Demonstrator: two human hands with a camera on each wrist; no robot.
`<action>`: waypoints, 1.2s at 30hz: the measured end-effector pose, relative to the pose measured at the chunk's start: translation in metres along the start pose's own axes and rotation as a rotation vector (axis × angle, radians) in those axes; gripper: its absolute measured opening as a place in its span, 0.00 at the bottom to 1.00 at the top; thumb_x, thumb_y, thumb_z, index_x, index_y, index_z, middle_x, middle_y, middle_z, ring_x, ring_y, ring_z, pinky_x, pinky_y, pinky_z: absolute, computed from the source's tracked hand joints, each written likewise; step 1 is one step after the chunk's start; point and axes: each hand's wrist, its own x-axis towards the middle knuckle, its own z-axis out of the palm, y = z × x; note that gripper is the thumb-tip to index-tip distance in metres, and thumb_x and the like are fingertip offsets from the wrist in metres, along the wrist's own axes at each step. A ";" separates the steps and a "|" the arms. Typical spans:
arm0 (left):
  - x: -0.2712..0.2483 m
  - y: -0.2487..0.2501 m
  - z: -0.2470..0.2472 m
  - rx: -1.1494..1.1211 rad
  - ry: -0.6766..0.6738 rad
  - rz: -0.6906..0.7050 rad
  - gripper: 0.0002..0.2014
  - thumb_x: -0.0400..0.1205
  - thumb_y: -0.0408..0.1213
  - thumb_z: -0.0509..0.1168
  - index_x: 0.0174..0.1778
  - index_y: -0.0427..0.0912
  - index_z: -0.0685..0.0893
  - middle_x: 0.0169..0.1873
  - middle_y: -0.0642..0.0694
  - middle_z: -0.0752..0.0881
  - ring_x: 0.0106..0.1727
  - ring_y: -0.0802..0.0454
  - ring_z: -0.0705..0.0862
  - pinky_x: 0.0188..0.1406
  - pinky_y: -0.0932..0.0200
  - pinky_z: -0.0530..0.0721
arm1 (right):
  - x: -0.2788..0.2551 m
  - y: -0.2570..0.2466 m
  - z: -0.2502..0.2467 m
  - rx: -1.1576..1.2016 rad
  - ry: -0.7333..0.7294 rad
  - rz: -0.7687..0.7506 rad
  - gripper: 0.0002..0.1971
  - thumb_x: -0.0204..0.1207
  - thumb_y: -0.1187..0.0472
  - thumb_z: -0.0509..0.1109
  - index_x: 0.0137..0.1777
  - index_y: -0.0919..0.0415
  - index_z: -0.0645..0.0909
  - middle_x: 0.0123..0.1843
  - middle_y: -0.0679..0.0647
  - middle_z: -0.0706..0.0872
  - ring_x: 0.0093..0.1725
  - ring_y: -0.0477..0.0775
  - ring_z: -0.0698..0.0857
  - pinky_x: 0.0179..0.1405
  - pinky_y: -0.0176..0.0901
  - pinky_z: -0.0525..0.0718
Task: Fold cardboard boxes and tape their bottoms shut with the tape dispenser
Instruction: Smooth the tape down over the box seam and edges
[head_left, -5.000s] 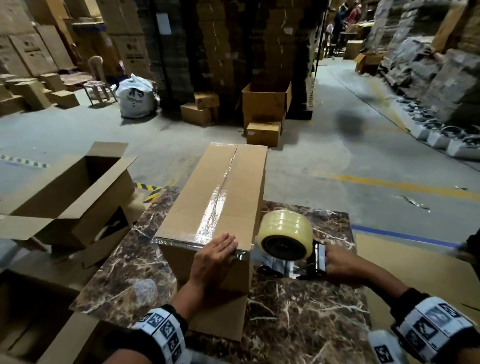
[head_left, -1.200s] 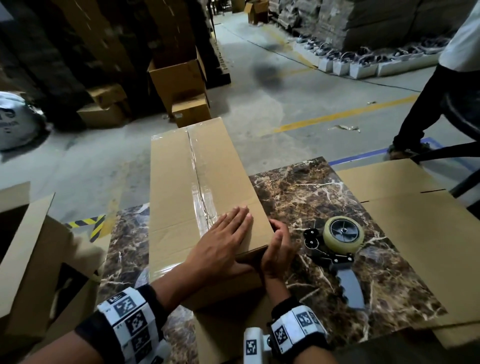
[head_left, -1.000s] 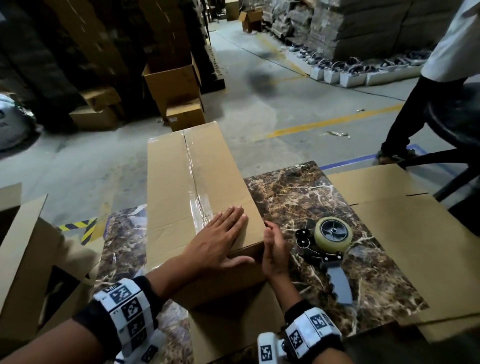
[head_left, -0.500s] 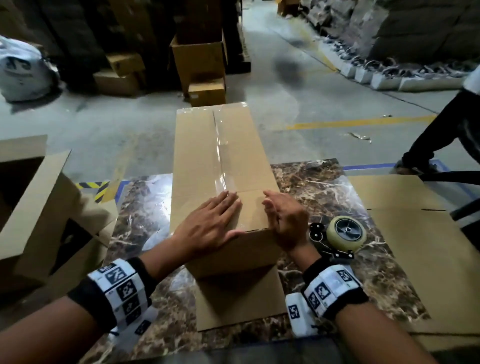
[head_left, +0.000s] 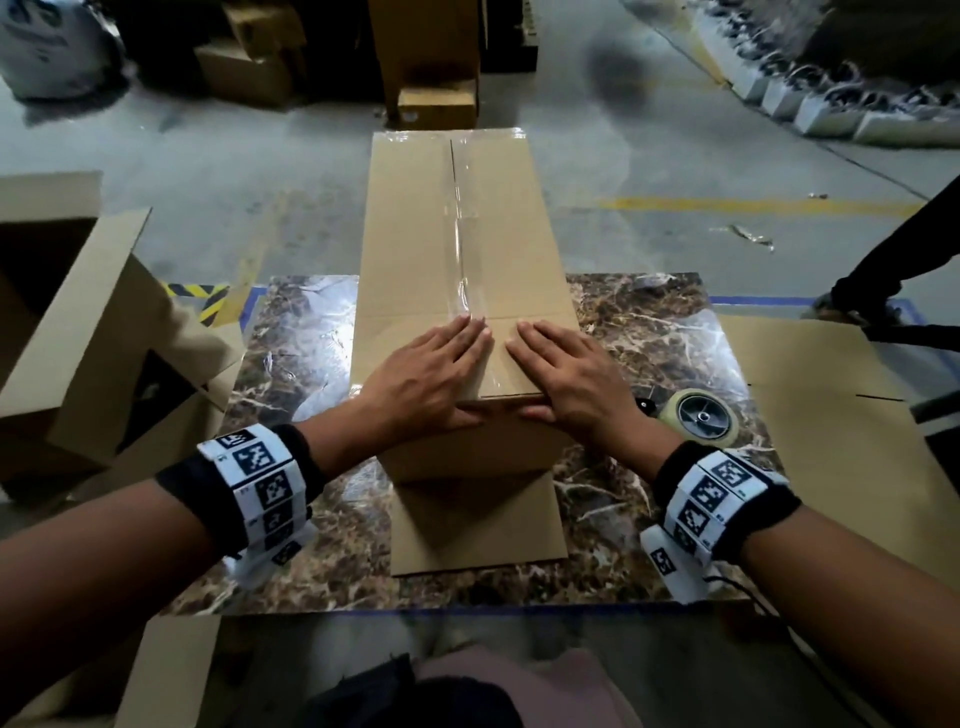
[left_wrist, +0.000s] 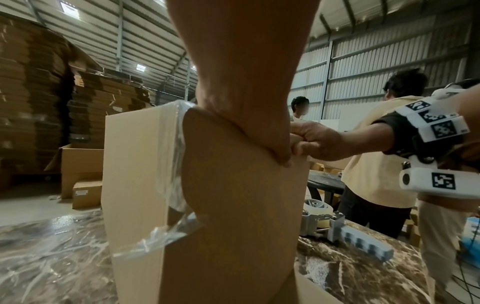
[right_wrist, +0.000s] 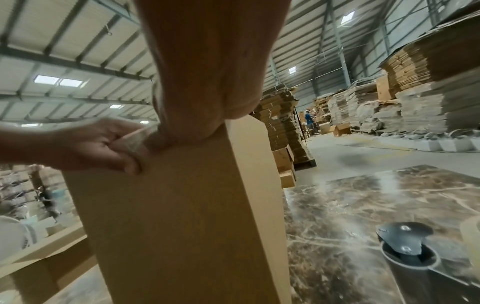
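Head | marble table (head_left: 301, 364) | warehouse floor (head_left: 208, 171) | both hands flat on box (head_left: 457, 228)

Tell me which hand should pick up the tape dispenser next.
Right, probably. The tape dispenser lies on the table just beside the right hand. The left hand is on the far side of the box from it. Both hands lie flat on the box, holding nothing.

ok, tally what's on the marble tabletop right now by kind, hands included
Taped cardboard box: 1
Tape dispenser: 1
Hands pressing flat on the box top: 2, left hand and right hand
Total: 4
The open box at the left seems to stand off the marble tabletop, so it is not counted.
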 end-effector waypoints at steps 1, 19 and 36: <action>0.000 0.001 0.000 0.006 -0.013 -0.010 0.54 0.73 0.72 0.56 0.84 0.32 0.57 0.84 0.33 0.60 0.86 0.40 0.57 0.84 0.45 0.61 | 0.001 0.001 -0.003 0.017 -0.056 -0.001 0.43 0.69 0.34 0.72 0.78 0.61 0.73 0.78 0.62 0.76 0.75 0.65 0.77 0.68 0.60 0.80; -0.012 -0.014 -0.001 -0.067 0.021 -0.031 0.49 0.77 0.76 0.36 0.86 0.43 0.59 0.85 0.45 0.59 0.86 0.50 0.53 0.85 0.47 0.58 | 0.025 -0.008 -0.025 -0.021 -0.280 0.102 0.43 0.65 0.21 0.61 0.74 0.49 0.67 0.74 0.56 0.71 0.69 0.62 0.71 0.62 0.60 0.73; -0.031 -0.040 -0.007 -0.229 0.119 0.055 0.34 0.85 0.63 0.49 0.81 0.46 0.71 0.81 0.45 0.69 0.83 0.48 0.64 0.83 0.50 0.59 | 0.025 -0.035 -0.025 -0.078 -0.222 0.202 0.41 0.72 0.19 0.48 0.64 0.54 0.75 0.64 0.58 0.77 0.58 0.61 0.75 0.52 0.57 0.74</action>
